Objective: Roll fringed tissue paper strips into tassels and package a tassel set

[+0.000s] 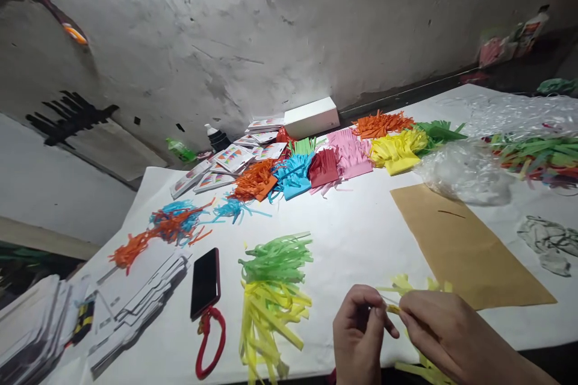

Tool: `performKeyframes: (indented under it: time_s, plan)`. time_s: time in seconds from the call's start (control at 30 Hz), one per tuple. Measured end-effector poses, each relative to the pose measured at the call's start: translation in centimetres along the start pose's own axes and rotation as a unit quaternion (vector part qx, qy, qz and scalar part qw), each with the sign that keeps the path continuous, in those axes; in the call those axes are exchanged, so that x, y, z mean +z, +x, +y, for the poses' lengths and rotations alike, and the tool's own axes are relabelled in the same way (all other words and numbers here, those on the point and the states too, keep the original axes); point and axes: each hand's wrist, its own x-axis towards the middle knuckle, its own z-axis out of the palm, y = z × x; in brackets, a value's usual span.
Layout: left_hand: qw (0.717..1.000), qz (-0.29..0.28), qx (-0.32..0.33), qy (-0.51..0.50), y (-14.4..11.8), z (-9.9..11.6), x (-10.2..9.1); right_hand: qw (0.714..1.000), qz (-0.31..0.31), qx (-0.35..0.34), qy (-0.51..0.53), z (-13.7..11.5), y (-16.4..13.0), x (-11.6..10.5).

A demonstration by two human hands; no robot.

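My left hand (361, 332) is closed in a pinch near the table's front edge, thumb against fingertips. What it grips is too small to make out, though a thin pale strand shows between my two hands. Beside it, my right hand (445, 331) pinches the twisted top of a yellow paper tassel (424, 364), whose strips stick out behind and below the fingers. To the left lie finished-looking green tassels (280, 257) and yellow tassels (271, 319), side by side with their strips spread rightward and down.
A phone (205, 283) with a red strap lies left, near flat card packaging (139, 307). Orange and blue tassels (176, 221) sit beyond. Fringed paper bundles (293, 174) line the back before a white box (311, 117). Brown paper (465, 246) and clear plastic (465, 171) lie right.
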Motion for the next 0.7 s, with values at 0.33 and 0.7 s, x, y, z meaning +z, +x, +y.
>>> performKeyframes:
  time_s: [0.33,0.7]
  plan:
    - [0.996,-0.052,0.036,0.061,-0.3,-1.2,-0.7,0.996,-0.057,0.003,0.075,0.7,-0.4,-0.3]
    - [0.993,-0.077,0.029,0.086,0.1,-1.1,-0.9,0.983,-0.079,0.068,0.150,1.6,-0.7,-0.2]
